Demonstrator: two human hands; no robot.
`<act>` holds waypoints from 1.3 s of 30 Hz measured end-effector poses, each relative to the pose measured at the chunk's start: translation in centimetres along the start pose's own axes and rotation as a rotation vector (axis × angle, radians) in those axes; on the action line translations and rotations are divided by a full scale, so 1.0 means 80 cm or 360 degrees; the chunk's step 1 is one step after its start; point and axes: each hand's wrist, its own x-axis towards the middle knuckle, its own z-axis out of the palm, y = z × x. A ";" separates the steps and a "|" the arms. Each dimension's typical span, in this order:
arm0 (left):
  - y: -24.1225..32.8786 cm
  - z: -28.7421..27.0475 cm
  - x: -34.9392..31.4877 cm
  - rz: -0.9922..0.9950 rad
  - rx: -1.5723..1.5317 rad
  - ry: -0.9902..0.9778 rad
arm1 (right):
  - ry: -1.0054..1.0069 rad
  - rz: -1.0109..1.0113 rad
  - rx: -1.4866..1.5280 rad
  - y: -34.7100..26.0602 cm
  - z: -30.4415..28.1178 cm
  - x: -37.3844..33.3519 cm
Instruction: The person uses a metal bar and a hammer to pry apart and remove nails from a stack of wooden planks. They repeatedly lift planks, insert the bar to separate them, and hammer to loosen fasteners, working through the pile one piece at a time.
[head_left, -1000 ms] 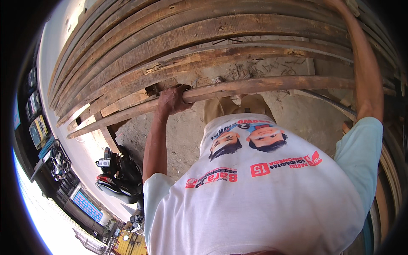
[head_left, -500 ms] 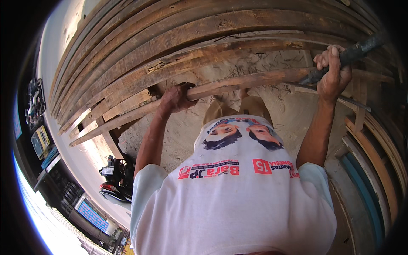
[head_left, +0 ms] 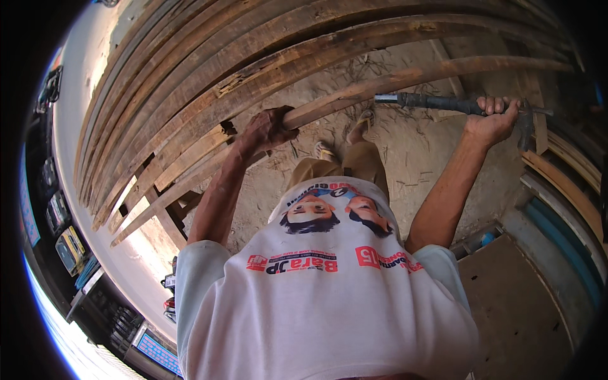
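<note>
My left hand [head_left: 266, 132] is closed around a long narrow wooden plank [head_left: 399, 79], which slants from the lower left up to the far right. My right hand [head_left: 493, 121] grips a hammer [head_left: 437, 102] close to its dark head, at the right. Its dark handle points left, with a bare metal-looking end just below the plank. Whether the handle end touches the plank, I cannot tell.
Several long brown planks [head_left: 278, 38] lie side by side beyond my hands. My sandalled feet stand on a sandy floor [head_left: 405, 164] strewn with bits of debris. More boards [head_left: 560, 183] lean at the right. A paved strip [head_left: 76, 171] runs along the left.
My right hand has turned the hammer, so its handle now points left instead of to the upper right. It has come away from the plank. My left hand keeps its hold.
</note>
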 end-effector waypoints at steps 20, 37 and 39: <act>-0.002 -0.011 0.008 -0.0136 -0.0152 -0.0228 | 0.0025 0.0408 0.0470 0.104 -0.062 0.003; 0.016 0.020 -0.004 -0.0049 0.0318 0.0206 | 0.0370 0.0801 0.0833 0.172 -0.136 0.006; 0.018 0.008 0.004 -0.0175 0.0309 0.0084 | 0.0229 0.0654 0.0692 0.154 -0.123 0.000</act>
